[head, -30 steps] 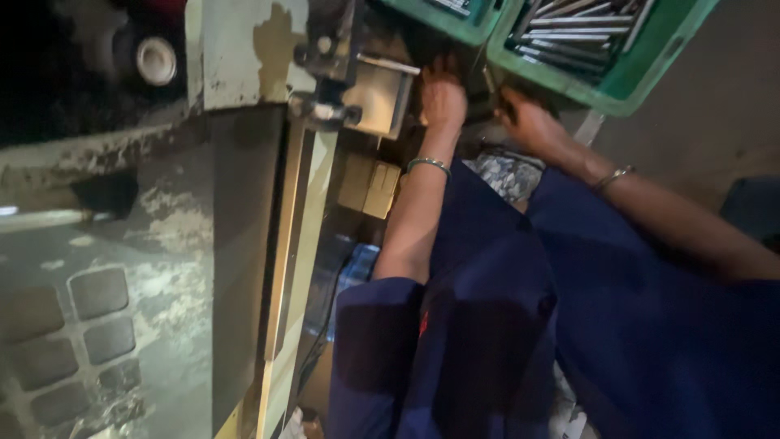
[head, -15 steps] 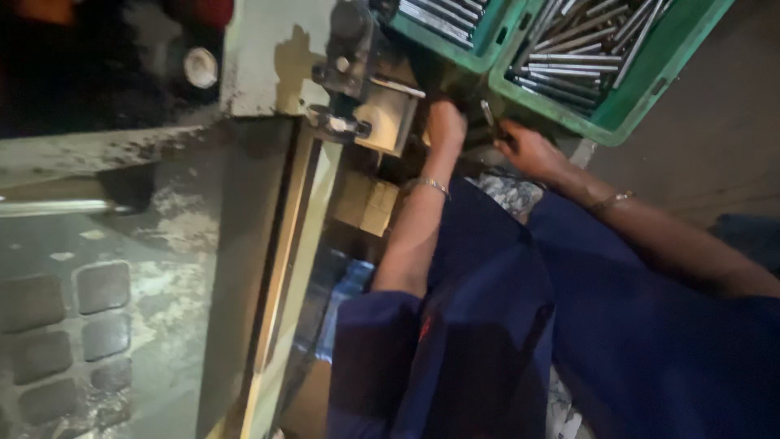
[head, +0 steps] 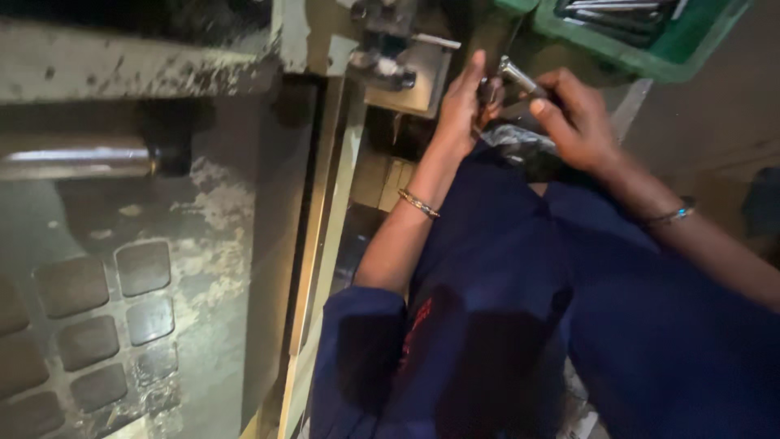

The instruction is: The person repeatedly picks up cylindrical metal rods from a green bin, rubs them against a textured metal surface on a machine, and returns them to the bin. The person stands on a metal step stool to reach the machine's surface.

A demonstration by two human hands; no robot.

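Both hands meet just below the green crate (head: pixel 642 53) of metal rods: the right hand (head: pixel 578 122) grips one short metal rod (head: pixel 520 79) while the left hand (head: pixel 463 102), fingers apparently loosely curled, touches its tip, so nothing looks set down yet

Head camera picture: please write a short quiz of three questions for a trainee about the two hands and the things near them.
1. True or false: the right hand holds one end of the short shiny metal rod.
2. What does the person wear on the left wrist? A) a thin gold-coloured bangle B) a thick glove C) a red cloth band
3. What lies inside the green plastic crate at the top right?

Key
1. True; the left hand touches the rod's other end.
2. A
3. Grey metal rods, lying side by side.
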